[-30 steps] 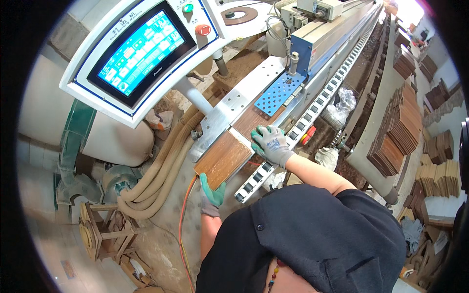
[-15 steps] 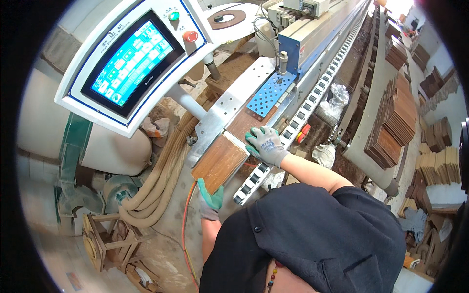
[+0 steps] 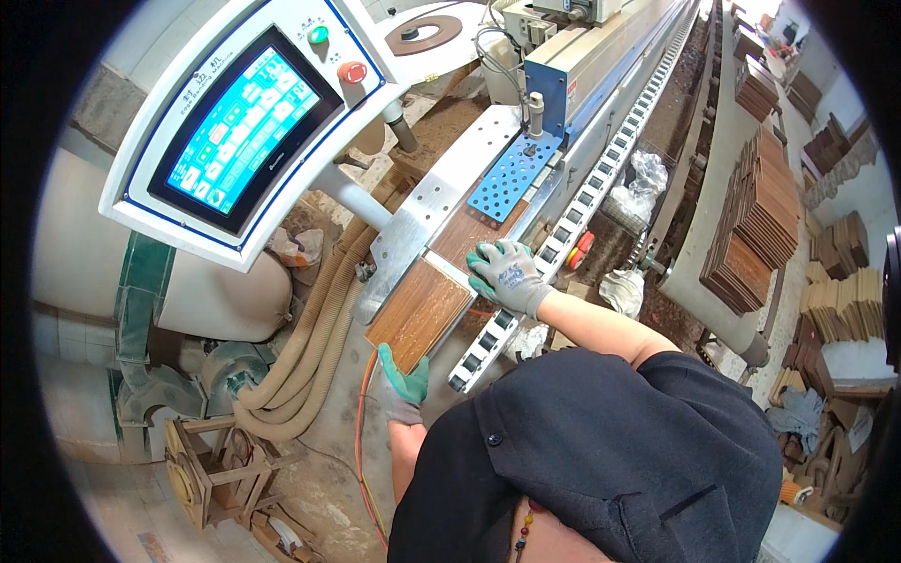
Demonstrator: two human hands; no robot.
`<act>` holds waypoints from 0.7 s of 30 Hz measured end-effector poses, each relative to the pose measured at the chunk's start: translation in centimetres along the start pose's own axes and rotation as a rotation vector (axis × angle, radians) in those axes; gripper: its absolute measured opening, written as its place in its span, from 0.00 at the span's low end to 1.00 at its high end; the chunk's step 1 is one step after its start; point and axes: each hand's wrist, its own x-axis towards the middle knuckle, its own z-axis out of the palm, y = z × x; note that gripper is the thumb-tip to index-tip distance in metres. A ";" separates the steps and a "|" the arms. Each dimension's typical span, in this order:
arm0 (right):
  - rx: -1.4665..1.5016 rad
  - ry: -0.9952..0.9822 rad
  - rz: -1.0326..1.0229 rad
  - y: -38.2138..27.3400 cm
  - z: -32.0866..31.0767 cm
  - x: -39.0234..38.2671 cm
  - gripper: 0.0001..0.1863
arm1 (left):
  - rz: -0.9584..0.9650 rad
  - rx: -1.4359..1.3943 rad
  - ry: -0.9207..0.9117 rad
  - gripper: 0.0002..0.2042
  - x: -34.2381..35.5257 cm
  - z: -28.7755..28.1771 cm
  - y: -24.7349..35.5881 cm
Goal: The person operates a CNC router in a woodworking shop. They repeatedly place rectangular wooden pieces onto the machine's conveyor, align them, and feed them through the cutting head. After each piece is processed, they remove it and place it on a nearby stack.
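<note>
My left hand (image 3: 404,383), in a grey and green work glove, grips the near end of a brown wooden board (image 3: 419,312). The thumb shows at its left corner, while the other fingers are partly hidden under the edge. Beyond it, a second wooden board (image 3: 466,233) lies on the machine's metal table (image 3: 436,188), its far part covered by a blue perforated plate (image 3: 511,178). A narrow pale gap separates the two boards. My right hand (image 3: 511,277), gloved alike, rests on the second board's near right part with its fingers laid over the surface.
A control panel (image 3: 249,131) with a lit screen stands at the left. Beside my right hand runs a roller track (image 3: 563,235). Stacked boards (image 3: 751,225) lie on a conveyor at the right. Thick hoses (image 3: 310,352) and an orange cable (image 3: 359,450) hang at the left.
The machine and panel sit slightly further left and higher in the view. Both hands stay in nearly the same place on their boards.
</note>
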 end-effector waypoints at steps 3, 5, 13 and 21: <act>-0.012 -0.022 -0.004 0.1 -0.1 0.0 0.19 | -0.044 0.008 0.018 0.36 0.0 0.0 0.4; -0.009 -0.036 0.002 0.1 -0.1 0.0 0.19 | -0.112 -0.098 -0.030 0.36 0.0 0.0 0.6; -0.005 -0.095 0.022 0.1 -0.3 0.3 0.20 | 0.073 -0.023 0.006 0.37 0.0 0.1 -0.4; -0.005 -0.082 0.009 0.3 -0.4 0.4 0.19 | -0.050 -0.182 -0.038 0.36 0.3 0.1 -0.1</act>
